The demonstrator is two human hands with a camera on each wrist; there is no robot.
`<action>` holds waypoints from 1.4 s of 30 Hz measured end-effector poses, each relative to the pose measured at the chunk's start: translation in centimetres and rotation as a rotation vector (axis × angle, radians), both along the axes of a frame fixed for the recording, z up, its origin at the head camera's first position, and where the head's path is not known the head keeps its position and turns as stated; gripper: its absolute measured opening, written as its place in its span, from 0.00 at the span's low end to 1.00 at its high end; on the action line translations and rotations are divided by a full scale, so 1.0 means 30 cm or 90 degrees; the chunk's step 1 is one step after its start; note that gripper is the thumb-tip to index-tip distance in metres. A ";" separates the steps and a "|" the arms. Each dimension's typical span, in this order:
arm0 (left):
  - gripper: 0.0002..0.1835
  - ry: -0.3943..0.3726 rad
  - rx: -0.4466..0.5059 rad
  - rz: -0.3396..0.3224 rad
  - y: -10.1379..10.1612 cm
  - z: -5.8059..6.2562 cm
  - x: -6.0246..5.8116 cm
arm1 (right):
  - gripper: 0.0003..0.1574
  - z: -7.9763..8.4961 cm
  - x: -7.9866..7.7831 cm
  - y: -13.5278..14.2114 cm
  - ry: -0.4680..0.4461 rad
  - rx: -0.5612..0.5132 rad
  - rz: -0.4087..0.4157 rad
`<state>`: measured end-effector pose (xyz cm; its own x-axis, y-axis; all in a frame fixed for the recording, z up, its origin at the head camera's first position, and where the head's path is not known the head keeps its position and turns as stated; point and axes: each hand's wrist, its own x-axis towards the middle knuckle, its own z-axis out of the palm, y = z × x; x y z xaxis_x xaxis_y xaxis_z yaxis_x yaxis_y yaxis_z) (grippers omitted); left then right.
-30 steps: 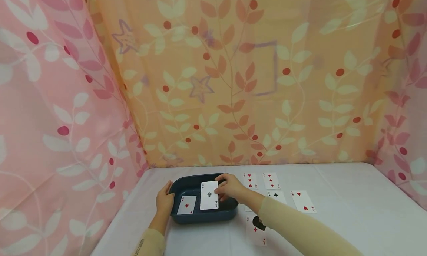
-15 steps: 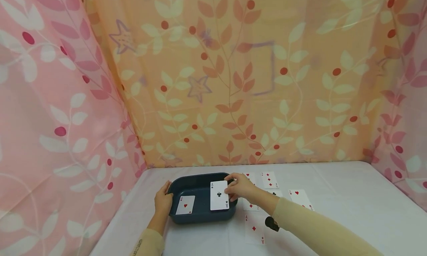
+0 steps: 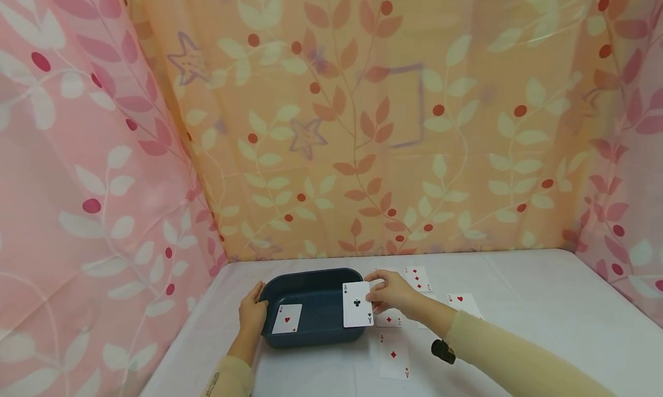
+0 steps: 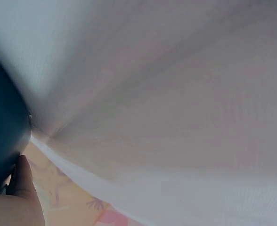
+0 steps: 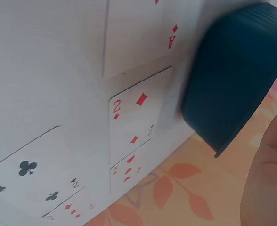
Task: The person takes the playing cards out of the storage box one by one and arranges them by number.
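Note:
My left hand (image 3: 252,310) grips the left end of a dark blue plastic tub (image 3: 313,340), the thumb hooked over its rim. In the left wrist view, that thumb shows at the lower left against the tub's wall. Inside the tub at the left lies an ace of hearts (image 3: 287,319), face up. Between its fingertips my right hand (image 3: 395,293) pinches the right edge of an ace of clubs (image 3: 357,304), face up, overlapping the tub's right rim in the head view. The right wrist view shows part of the right hand (image 5: 268,174) beside the tub; the held card is out of sight.
Several playing cards lie face up right of the tub: an ace of diamonds (image 3: 394,357), a two of diamonds (image 5: 138,110), a two of clubs (image 5: 30,174), a three of hearts (image 5: 124,172), a three of diamonds (image 3: 417,279) and a two of hearts (image 3: 465,305). Patterned curtains (image 3: 362,126) surround the white table.
My right hand has carried the ace of clubs rightward, from over the tub's middle to its right rim. The left hand keeps its grip, and the tub stays put.

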<state>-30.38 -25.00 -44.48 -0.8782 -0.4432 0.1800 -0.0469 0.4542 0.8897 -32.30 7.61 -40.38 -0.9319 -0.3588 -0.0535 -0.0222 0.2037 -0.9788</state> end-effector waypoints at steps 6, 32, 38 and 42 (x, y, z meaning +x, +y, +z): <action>0.30 -0.017 0.012 -0.005 -0.004 -0.002 -0.002 | 0.28 0.005 0.019 0.056 -0.006 -0.010 -0.014; 0.30 -0.008 0.021 -0.029 -0.011 -0.011 -0.005 | 0.28 -0.014 0.069 0.280 -0.001 0.005 0.003; 0.30 -0.008 0.023 -0.033 -0.011 -0.011 -0.005 | 0.26 -0.012 0.091 0.314 -0.004 0.031 0.008; 0.30 -0.011 0.026 -0.033 -0.012 -0.008 -0.007 | 0.25 -0.018 0.103 0.339 -0.005 0.039 0.009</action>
